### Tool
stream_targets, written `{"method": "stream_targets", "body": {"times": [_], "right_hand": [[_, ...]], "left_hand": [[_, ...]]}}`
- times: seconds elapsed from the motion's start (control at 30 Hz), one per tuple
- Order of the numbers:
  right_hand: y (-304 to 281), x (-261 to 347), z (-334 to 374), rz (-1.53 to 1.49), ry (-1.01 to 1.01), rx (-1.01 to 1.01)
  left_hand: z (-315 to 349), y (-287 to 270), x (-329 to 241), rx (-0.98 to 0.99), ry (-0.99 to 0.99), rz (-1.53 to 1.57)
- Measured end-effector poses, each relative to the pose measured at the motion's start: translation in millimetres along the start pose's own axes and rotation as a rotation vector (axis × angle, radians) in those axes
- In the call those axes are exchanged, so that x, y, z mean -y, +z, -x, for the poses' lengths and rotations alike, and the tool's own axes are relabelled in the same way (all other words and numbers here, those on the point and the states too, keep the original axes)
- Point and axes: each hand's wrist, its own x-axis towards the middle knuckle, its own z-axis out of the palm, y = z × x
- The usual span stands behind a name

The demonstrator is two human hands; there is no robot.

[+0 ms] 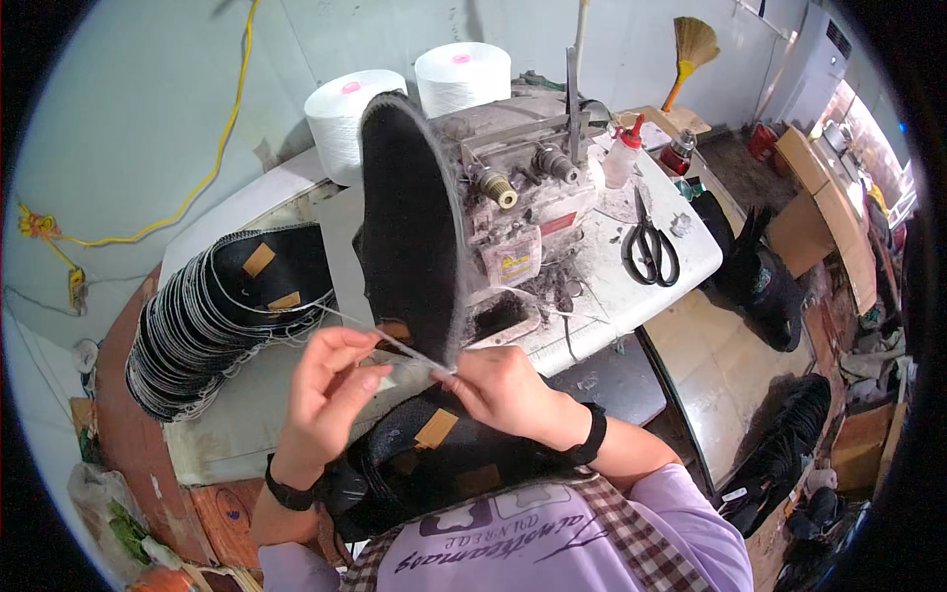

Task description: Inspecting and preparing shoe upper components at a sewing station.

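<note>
A tall black insole-shaped piece (pixel 409 217) with a stitched grey edge stands upright in front of the sewing machine (pixel 523 187). My right hand (pixel 508 395) is closed at its lower end, pinching the edge together with white thread (pixel 419 355). The thread runs taut from there past the curled fingers of my left hand (pixel 330 390), which seem to hold it, and on toward a stack at the left. That stack is of nested black pieces (pixel 187 326) with white-stitched edges. More black pieces (pixel 395 449) with tan patches lie against my lap.
Two white thread cones (pixel 462 79) stand behind the machine. Black scissors (pixel 649 247) and a red-capped bottle (pixel 622 158) lie and stand on the table's right part (pixel 691 232). Black pieces (pixel 779 444) pile up at the right, near cardboard boxes (pixel 824 232).
</note>
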Motion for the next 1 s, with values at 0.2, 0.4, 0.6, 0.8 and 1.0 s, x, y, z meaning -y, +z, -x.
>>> {"method": "stream_targets", "body": {"times": [0.2,0.4,0.6,0.8,1.0], "right_hand": [[14,-31,1,0.121,0.037,-0.129],[8,-40,-2,0.136,-0.163,-0.150],[12,-42,-7,0.198,-0.224,-0.169],[16,-35,-23,0.269,-0.182,-0.146],[-1,-38,-26,0.274,-0.152,-0.103]], "left_hand": [[-25,-3,6,-0.003,-0.241,0.730],[-55,-33,13,-0.275,0.457,-0.925],[-83,-26,-6,-0.384,0.243,-0.337],[-68,-40,-63,-0.147,0.230,-0.317],[8,-13,-56,-0.003,0.302,-1.151]]}}
